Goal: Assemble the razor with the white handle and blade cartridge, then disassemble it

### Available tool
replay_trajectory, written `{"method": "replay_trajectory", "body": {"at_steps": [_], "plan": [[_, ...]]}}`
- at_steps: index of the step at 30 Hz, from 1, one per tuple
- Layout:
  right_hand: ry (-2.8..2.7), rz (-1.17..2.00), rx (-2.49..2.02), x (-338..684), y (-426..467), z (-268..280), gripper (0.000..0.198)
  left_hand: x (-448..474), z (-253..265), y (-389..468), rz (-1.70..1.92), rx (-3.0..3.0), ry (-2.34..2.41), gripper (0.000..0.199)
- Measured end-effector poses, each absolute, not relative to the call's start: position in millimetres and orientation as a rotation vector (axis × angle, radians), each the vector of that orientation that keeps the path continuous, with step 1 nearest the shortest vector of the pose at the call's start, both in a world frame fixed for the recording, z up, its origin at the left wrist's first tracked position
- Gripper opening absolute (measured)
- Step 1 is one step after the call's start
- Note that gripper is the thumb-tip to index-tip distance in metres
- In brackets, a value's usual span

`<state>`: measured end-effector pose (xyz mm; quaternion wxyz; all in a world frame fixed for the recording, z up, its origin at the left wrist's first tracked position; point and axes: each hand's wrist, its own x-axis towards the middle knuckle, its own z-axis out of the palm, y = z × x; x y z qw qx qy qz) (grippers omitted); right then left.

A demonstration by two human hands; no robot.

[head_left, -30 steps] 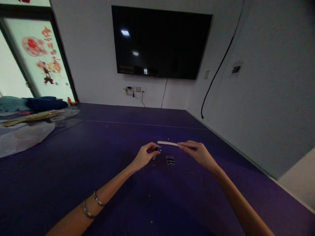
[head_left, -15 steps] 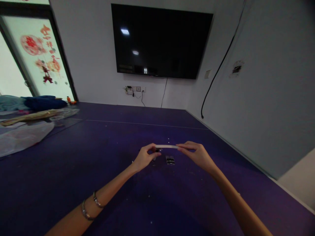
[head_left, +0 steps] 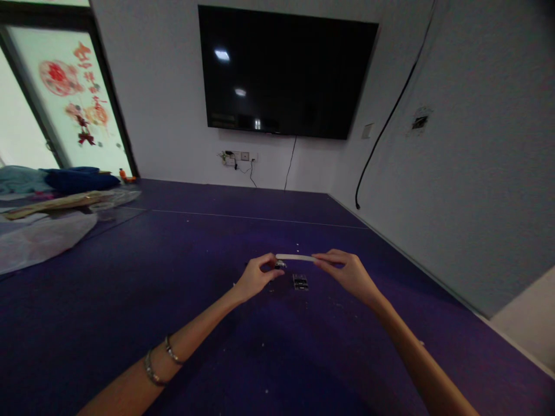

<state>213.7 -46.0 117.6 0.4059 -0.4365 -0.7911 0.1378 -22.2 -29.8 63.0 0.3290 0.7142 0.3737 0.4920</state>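
Note:
A narrow white strip [head_left: 295,257], slightly bowed, spans the gap between my two hands above the purple floor. Its left end sits in the pinch of my left hand [head_left: 256,277], whose thumb and fingers are closed. A small shiny metallic piece [head_left: 281,264] shows at those fingertips, too small to identify. Thumb and fingers of my right hand [head_left: 344,270] pinch the strip's other end. Just below the strip, a small dark piece with light markings [head_left: 300,282] lies on the floor.
White specks dot the purple floor [head_left: 208,346]. Clear plastic sheeting [head_left: 52,237], a long tan piece [head_left: 56,205] and blue cloth [head_left: 82,179] lie at the left. A black cable [head_left: 381,133] hangs along the right wall. A television [head_left: 286,72] is mounted ahead.
The metallic piece at my left fingertips appears tilted differently, and a bluish bit under them no longer shows. Both hands keep their hold on the strip; the view has shifted slightly.

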Motion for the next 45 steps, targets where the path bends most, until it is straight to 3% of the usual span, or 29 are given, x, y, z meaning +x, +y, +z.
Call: {"method": "replay_trajectory", "body": {"at_steps": [45], "plan": [[-2.021, 0.469, -1.008, 218.9, -44.5, 116.8, 0.025, -18.6, 66.1, -37.4, 1.293, 1.785, 0.909, 0.019]]}}
